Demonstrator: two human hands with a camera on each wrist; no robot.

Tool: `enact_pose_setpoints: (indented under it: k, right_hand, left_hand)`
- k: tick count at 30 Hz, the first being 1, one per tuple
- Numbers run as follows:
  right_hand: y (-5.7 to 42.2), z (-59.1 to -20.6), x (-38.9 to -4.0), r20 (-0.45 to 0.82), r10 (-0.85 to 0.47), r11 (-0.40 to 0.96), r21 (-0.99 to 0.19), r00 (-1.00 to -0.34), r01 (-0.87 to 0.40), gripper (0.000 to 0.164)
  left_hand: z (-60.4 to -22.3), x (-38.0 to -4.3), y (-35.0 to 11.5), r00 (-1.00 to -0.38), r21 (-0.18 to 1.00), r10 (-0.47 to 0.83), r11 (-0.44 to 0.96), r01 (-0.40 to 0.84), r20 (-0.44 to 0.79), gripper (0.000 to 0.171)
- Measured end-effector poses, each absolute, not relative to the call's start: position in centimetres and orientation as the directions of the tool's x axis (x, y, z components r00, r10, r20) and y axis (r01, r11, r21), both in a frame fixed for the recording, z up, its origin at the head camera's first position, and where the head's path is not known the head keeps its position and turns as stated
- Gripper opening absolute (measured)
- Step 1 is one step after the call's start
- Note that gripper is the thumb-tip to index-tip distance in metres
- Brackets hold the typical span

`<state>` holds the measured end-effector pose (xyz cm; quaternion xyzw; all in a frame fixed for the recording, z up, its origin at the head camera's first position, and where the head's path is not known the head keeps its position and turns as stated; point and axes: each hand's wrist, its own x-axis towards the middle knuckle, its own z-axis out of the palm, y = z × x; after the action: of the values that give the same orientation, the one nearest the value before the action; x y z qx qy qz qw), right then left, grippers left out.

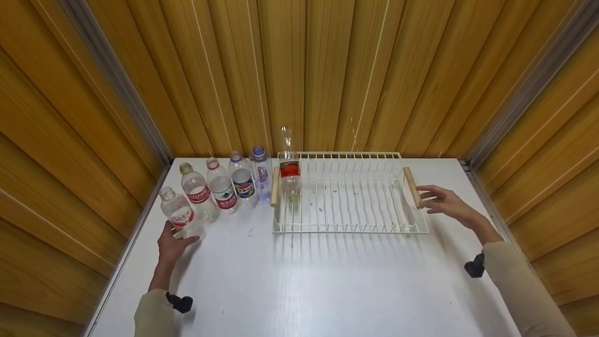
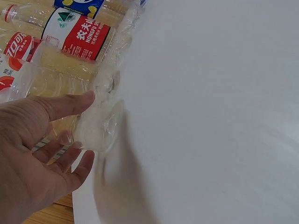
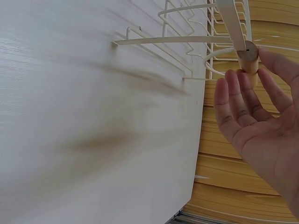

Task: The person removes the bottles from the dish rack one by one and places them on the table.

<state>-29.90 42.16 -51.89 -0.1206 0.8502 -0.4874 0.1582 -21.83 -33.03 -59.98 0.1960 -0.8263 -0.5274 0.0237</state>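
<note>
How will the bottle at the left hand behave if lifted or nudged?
The bottle shows no liquid, so it's probably light for its size. Its clear, thin-looking plastic likely dents if the left hand squeezes hard. Upright and taller than wide, it may tip if pushed high up.

The bottle [image 1: 181,215] is clear, colourless plastic with a white label marked in red and a pale top. It stands upright towards the left side of the tabletop [image 1: 323,285], at the near end of a slanting row of other bottles [image 1: 222,193], just beside the next one. The rack [image 1: 346,153] is white wire, open-topped, with parallel bars running across its base. It sits upright on the tabletop, well to the right of the bottle, its long sides running left to right. A pale, round wooden handle [image 1: 412,185] spans each short end.
</note>
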Motion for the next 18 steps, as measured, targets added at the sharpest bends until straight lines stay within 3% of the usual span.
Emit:
enact_pose_setpoints:
  k: [11,18]
  right_hand:
    - [42.3,-51.9,-29.7,-0.154,-0.363,0.490,-0.870,-0.919,-0.047,0.061]
    - [42.3,-52.1,-29.7,-0.163,-0.366,0.510,-0.859,-0.916,-0.051,0.062]
  left_hand:
    - [-60.0,-22.6,-33.3,-0.915,0.914,-0.393,0.334,-0.232,-0.089,0.088]
    - [-59.8,-23.3,-33.9,-0.906,0.904,-0.398,0.321,-0.281,-0.141,0.090]
